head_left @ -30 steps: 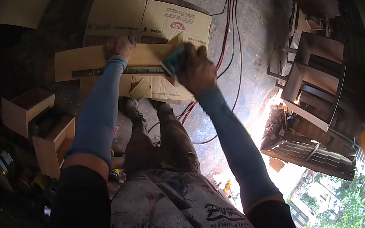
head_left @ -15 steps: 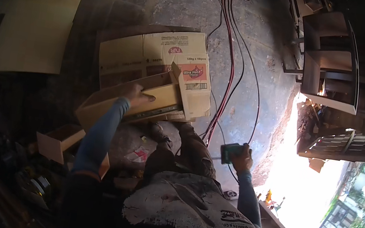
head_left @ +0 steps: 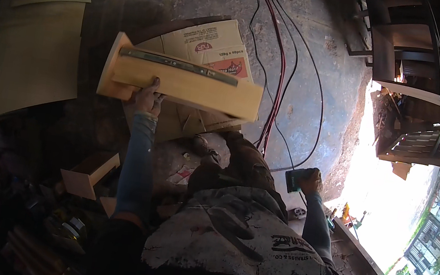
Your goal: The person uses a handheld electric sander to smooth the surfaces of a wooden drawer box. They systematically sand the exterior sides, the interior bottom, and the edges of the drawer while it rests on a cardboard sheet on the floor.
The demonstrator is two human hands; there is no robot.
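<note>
My left hand (head_left: 149, 98) is closed on the edge of a light wooden drawer (head_left: 187, 88), its fingers partly hidden by the wood. The drawer is raised and tilted, showing a side with a metal slide rail (head_left: 179, 64) along it; its front panel points left. Beneath it on the floor lies a flattened cardboard box (head_left: 228, 45). Off to my right, my right hand (head_left: 313, 181) grips a dark green power tool that looks like a palm sander (head_left: 294, 180), held away from the drawer. The tool's underside cannot be made out.
Red and black cables (head_left: 279, 84) run along the concrete floor. A second drawer (head_left: 83, 179) sits at lower left, near clutter. Pale boards (head_left: 37, 64) are at far left, and a dark open-shelved cabinet (head_left: 411, 38) is at upper right beside a bright opening.
My left hand has lifted the drawer off the cardboard and turned it, so its rail side now shows and its front panel points left. My right hand still grips the sander.
</note>
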